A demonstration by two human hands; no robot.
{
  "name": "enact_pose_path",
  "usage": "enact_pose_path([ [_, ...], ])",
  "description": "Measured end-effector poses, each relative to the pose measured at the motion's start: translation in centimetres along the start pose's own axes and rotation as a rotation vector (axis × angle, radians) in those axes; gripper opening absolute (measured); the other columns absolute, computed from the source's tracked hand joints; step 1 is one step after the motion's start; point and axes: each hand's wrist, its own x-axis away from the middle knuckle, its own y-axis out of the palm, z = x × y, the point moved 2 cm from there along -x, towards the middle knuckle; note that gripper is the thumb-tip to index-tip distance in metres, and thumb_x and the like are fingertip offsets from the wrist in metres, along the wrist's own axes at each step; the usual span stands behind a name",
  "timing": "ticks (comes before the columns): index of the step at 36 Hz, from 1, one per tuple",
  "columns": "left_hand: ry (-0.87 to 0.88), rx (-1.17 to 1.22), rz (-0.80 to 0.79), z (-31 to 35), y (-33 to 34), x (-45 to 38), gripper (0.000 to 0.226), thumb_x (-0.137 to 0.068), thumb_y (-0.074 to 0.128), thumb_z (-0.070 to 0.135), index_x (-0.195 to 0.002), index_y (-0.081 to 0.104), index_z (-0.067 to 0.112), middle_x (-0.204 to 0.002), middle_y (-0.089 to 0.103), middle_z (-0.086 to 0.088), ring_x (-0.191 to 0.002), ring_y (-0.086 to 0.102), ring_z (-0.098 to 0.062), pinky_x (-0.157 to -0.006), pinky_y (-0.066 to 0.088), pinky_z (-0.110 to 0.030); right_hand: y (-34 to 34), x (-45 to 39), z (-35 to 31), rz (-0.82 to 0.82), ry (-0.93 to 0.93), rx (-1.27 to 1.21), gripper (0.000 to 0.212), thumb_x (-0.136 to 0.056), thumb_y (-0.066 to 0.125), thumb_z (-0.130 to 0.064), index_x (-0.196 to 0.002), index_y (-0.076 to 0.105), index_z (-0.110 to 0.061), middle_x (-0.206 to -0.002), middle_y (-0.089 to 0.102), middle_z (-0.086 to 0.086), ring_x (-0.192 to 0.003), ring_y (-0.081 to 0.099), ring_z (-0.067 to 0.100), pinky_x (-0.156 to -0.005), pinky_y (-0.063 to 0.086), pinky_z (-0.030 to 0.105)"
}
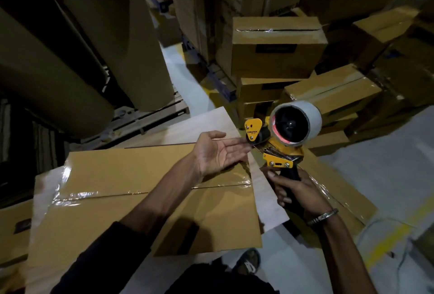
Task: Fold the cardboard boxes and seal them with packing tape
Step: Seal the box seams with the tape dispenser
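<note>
A closed cardboard box (131, 199) lies in front of me, with shiny clear tape along its middle seam and down its left edge. My right hand (298, 190) grips the black handle of a yellow tape dispenser (279, 150), which carries a roll of clear tape (296, 122). It is held just off the box's far right corner. My left hand (218, 152) hovers palm up over that corner, fingers straight, with the fingertips touching the dispenser's front roller where the tape comes out.
The box rests on a pale board (211, 124). Sealed boxes (277, 44) are stacked behind and to the right. Large brown paper rolls (70, 63) stand at the left on a pallet. Flat cardboard (11, 230) lies low left. My shoe (249, 263) is on the grey floor.
</note>
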Motion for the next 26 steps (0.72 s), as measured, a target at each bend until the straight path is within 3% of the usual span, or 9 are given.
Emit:
enact_pose_path([
  [3, -0.08, -0.154, -0.039, 1.3, 0.2, 0.0, 0.072, -0.103, 0.05, 0.051, -0.145, 0.053, -0.008, -0.138, 0.063, -0.028, -0.107, 0.074, -0.038, -0.082, 0.066, -0.046, 0.1, 0.4, 0.3, 0.021, -0.006, 0.028, 0.013, -0.097, 0.069, -0.015, -0.102, 0.081, -0.016, -0.061, 0.035, 0.009, -0.049, 0.03, 0.018, -0.05, 0.028, 0.031],
  [5, -0.107, -0.285, -0.035, 1.8, 0.6, -0.2, 0.074, -0.099, 0.06, 0.053, -0.143, 0.056, -0.006, -0.136, 0.066, -0.024, -0.105, 0.075, -0.033, -0.079, 0.066, -0.043, 0.3, 0.5, 0.6, 0.037, 0.0, 0.031, 0.015, -0.097, 0.069, -0.015, -0.106, 0.08, -0.012, -0.062, 0.033, 0.008, -0.05, 0.028, 0.018, -0.05, 0.025, 0.03],
  [9, -0.125, -0.406, -0.018, 2.2, 0.6, -1.2, 0.039, -0.097, 0.068, 0.021, -0.129, 0.066, 0.0, -0.118, 0.074, -0.02, -0.095, 0.078, -0.025, -0.076, 0.066, -0.037, 1.1, 1.1, 1.1, 0.087, -0.007, -0.001, 0.012, -0.097, 0.069, -0.015, -0.098, 0.081, -0.017, -0.062, 0.034, 0.008, -0.05, 0.028, 0.018, -0.05, 0.023, 0.032],
  [12, -0.095, -0.544, -0.035, 2.8, 0.2, -2.2, 0.036, -0.1, 0.061, 0.0, -0.137, 0.06, -0.004, -0.116, 0.075, -0.02, -0.094, 0.079, -0.021, -0.082, 0.065, -0.033, 1.5, 1.3, 1.3, 0.137, -0.016, -0.016, 0.016, -0.097, 0.069, -0.016, -0.107, 0.08, -0.013, -0.061, 0.035, 0.006, -0.048, 0.029, 0.017, -0.052, 0.023, 0.031],
  [16, -0.019, -0.862, -0.05, 4.9, 0.6, -3.2, 0.026, -0.1, 0.061, -0.003, -0.125, 0.068, -0.002, -0.118, 0.074, -0.023, -0.103, 0.076, -0.025, -0.088, 0.062, -0.035, 2.5, 1.3, 1.4, 0.216, -0.008, 0.022, 0.02, -0.096, 0.071, -0.016, -0.113, 0.078, -0.01, -0.06, 0.037, 0.004, -0.049, 0.031, 0.017, -0.051, 0.026, 0.03],
  [19, 0.026, -1.12, -0.052, 7.1, 1.5, -3.9, 0.015, -0.098, 0.064, -0.004, -0.11, 0.072, -0.001, -0.106, 0.077, -0.023, -0.096, 0.077, -0.026, -0.088, 0.062, -0.038, 3.9, 0.8, 1.2, 0.305, 0.008, 0.023, 0.015, -0.096, 0.071, -0.012, -0.108, 0.079, -0.01, -0.058, 0.042, 0.001, -0.046, 0.037, 0.014, -0.045, 0.031, 0.026],
  [22, 0.096, -1.375, -0.017, 8.6, 2.3, -4.8, 0.019, -0.096, 0.061, -0.011, -0.101, 0.075, 0.001, -0.092, 0.079, -0.017, -0.086, 0.078, -0.021, -0.083, 0.065, -0.033, 5.5, -0.5, 1.3, 0.388, 0.038, 0.025, 0.008, -0.096, 0.071, -0.01, -0.102, 0.075, -0.009, -0.056, 0.046, 0.002, -0.044, 0.04, 0.015, -0.044, 0.034, 0.025],
  [26, 0.183, -1.597, -0.002, 9.4, 2.4, -6.3, 0.019, -0.09, 0.065, -0.012, -0.095, 0.078, 0.001, -0.092, 0.078, -0.016, -0.094, 0.078, -0.026, -0.086, 0.065, -0.035, 6.9, -2.4, 2.5, 0.487, 0.068, 0.121, 0.011, -0.094, 0.073, -0.021, -0.1, 0.073, -0.012, -0.057, 0.054, -0.002, -0.047, 0.047, 0.015, -0.049, 0.04, 0.028],
])
